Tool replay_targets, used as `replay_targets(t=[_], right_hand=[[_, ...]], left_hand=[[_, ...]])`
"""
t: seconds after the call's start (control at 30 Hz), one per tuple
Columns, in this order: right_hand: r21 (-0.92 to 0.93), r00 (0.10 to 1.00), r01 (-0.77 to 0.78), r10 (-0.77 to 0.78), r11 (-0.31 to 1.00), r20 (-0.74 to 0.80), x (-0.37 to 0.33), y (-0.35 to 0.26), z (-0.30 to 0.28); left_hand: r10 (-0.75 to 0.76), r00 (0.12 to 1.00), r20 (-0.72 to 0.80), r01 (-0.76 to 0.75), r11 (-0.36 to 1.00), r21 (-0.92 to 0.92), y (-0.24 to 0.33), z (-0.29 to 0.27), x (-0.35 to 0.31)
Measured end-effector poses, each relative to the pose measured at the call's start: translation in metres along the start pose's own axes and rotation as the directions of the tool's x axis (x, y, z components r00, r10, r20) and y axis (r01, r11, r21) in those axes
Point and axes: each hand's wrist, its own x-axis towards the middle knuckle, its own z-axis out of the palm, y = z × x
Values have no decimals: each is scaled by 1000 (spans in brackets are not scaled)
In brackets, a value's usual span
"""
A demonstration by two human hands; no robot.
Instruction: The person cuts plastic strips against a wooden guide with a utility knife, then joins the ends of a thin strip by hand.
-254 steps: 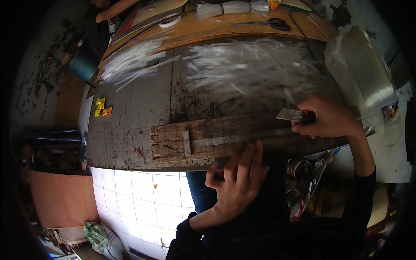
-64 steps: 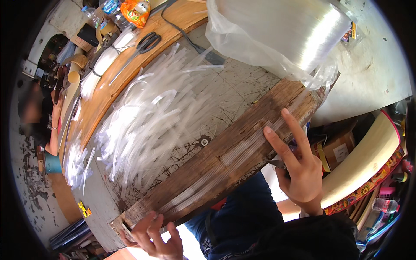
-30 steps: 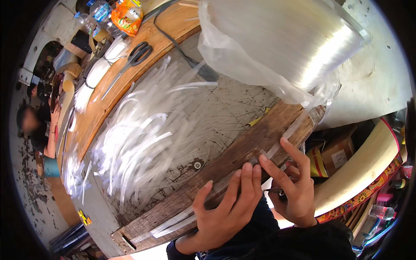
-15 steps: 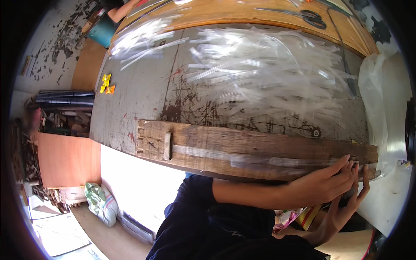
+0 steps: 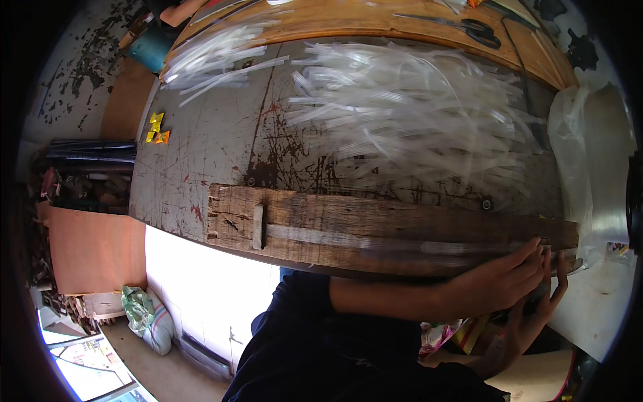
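A long weathered wooden plank (image 5: 321, 208) lies along the near edge of the grey table, with a small upright wooden peg (image 5: 259, 226) near its left end. Clear plastic strips (image 5: 402, 246) run lengthwise on the plank toward its right end. There my left hand (image 5: 502, 281) is closed, its fingertips pinching at the strips. Just to the right, my right hand (image 5: 532, 321) is raised beside the plank's end, fingers stretched up and apart. Part of it is hidden behind the left hand, and a dark patch between the two hands cannot be made out.
A wide heap of clear plastic strips (image 5: 408, 114) covers the table's middle, with a smaller pile (image 5: 218, 57) at far left. Black scissors (image 5: 479, 31) lie on the wooden board behind. Yellow wrapped sweets (image 5: 157, 124) sit at left; a clear plastic bag (image 5: 569, 141) hangs at right.
The whole view has shifted slightly, moving the table a little to the left in the picture. Both hands stay at the plank's right end, with hardly any change in their fingers.
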Motion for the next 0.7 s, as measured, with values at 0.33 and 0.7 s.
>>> replay_targets(t=[0.33,0.7], right_hand=[[-149,997,64,-70,987,-39,2,-7,2],[-189,997,34,-45,981,-55,1,-6,2]], left_hand=[[-34,999,-24,33,999,-40,3,2,-1],[-61,995,-80,55,996,-70,9,9,-1]])
